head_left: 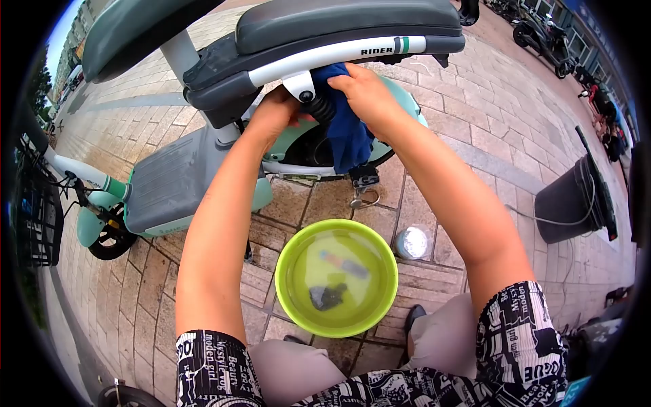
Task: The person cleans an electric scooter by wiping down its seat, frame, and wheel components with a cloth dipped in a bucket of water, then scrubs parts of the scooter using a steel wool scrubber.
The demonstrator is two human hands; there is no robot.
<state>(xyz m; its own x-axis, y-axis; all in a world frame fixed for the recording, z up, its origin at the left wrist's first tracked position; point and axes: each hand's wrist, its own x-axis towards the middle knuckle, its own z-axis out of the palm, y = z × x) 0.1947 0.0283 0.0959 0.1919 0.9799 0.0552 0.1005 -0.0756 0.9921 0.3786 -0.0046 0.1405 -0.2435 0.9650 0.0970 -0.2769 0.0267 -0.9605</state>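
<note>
A mint-green and white electric scooter (183,180) stands before me, with "RIDER" lettered under its dark seat (352,24). My right hand (366,98) is closed on a blue cloth (349,136), which hangs beside the black shock absorber (320,108) below the seat. On the other side of the shock absorber, my left hand (274,119) reaches in under the white bracket (302,87). Its fingers are bent and mostly hidden by the bracket, so whether they grip anything does not show.
Between my feet and the scooter sits a lime-green basin (281,285) of cloudy water with a dark piece and a blurred long object inside. Beside it stands a small clear container (412,242). A black bucket (566,210) is at right; parked scooters (546,42) line the far right.
</note>
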